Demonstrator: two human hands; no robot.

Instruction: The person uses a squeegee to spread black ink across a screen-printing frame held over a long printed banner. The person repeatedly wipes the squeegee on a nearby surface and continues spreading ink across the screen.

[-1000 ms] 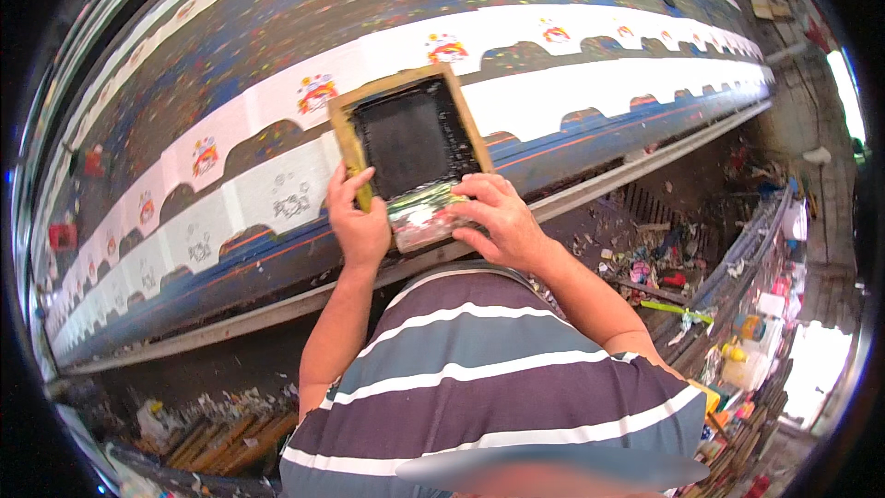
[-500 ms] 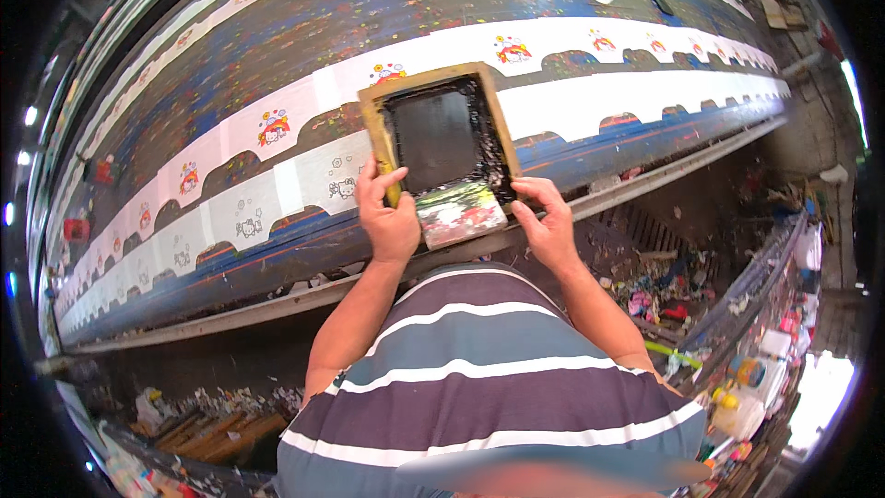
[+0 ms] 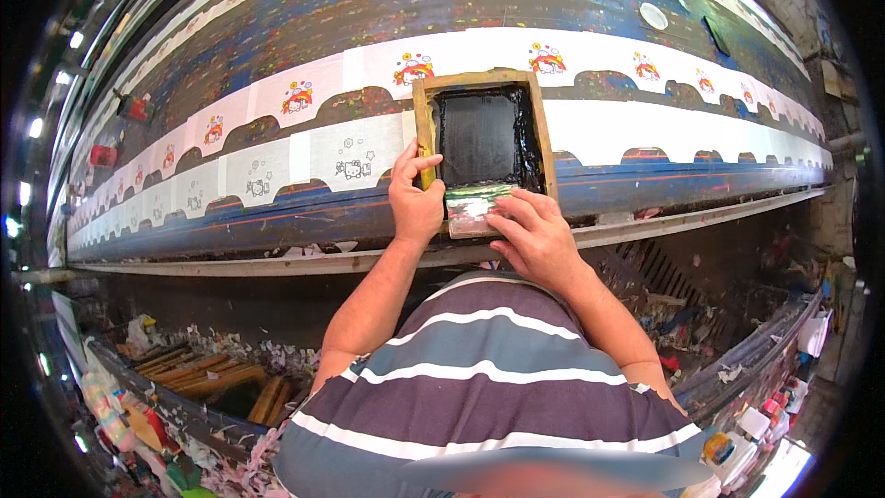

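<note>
A wooden-framed printing screen [image 3: 544,120] with black ink round its inner edges lies over the near row of white cloth pieces [image 3: 627,129]. My left hand [image 3: 417,198] grips the frame's left side, thumb and fingers closed on the wood. At the screen's near end rests a squeegee [image 3: 472,218] with a pale, paint-smeared handle. My right hand [image 3: 537,238] has its fingers closed on the squeegee's right part; its blade edge is hidden. Left of the frame, cloth pieces carry black outline prints [image 3: 353,169]; those to its right are plain white.
Along the long paint-spotted table [image 3: 304,46], a farther cloth row bears coloured prints [image 3: 547,58]. A white round lid [image 3: 654,17] and a dark flat object [image 3: 715,35] lie far right. A rail [image 3: 369,262] edges the table; below are scraps and wooden pieces [image 3: 212,378].
The screen now sits straighter over the cloth, just right of the last outline print. My right hand has left the frame's right side and taken hold of the squeegee.
</note>
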